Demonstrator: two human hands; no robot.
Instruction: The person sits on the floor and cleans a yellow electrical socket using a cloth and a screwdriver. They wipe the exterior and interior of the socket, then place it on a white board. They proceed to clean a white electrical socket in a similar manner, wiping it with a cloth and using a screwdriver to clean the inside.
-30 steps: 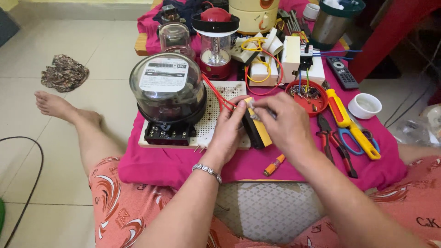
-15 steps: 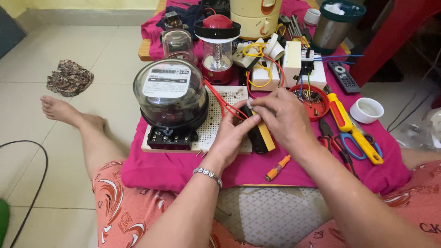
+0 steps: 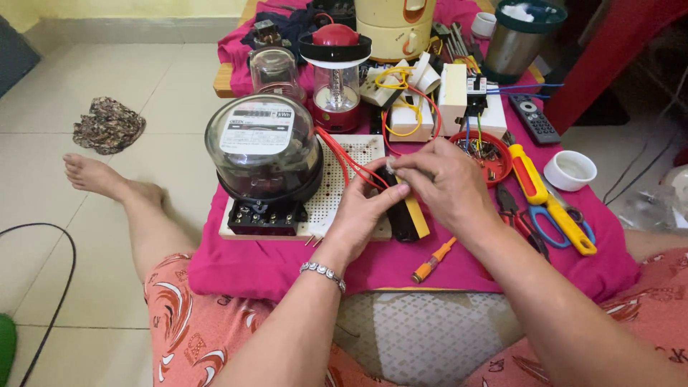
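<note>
Seen from the head camera: left hand (image 3: 365, 208) curled with thumb and forefinger pressed together on the red wires (image 3: 344, 159), right at the spot where these bend across the white perforated board (image 3: 337, 188). Right hand (image 3: 444, 183) arched over from the other side, fingertips pinched on a small pale piece at the wire ends, just above a black-and-yellow block (image 3: 410, 218) lying at the board's right edge; hard to tell whether the pale bit is tape or a connector. Best done, judging by the grip, with the left hand steadying the strands close to the joint while the right works in short, gentle movements, keeping the thin insulation from kinking and the bare ends from splaying. Beside the wires, a round electricity meter (image 3: 264, 154) under a clear glass dome on a black base, mounted on the same board. Behind, a red lantern (image 3: 335, 68) with a see-through barrel and coils of yellow wire (image 3: 401, 97). To the right, a shallow red dish (image 3: 494, 154) of small metal parts, a yellow-handled tool (image 3: 530, 175), blue-and-yellow scissors (image 3: 566, 222), a small orange tester screwdriver (image 3: 432, 260). Everything spread over a soft magenta cloth (image 3: 236, 261) on a low counter above smooth pale floor tiles (image 3: 43, 158).
</note>
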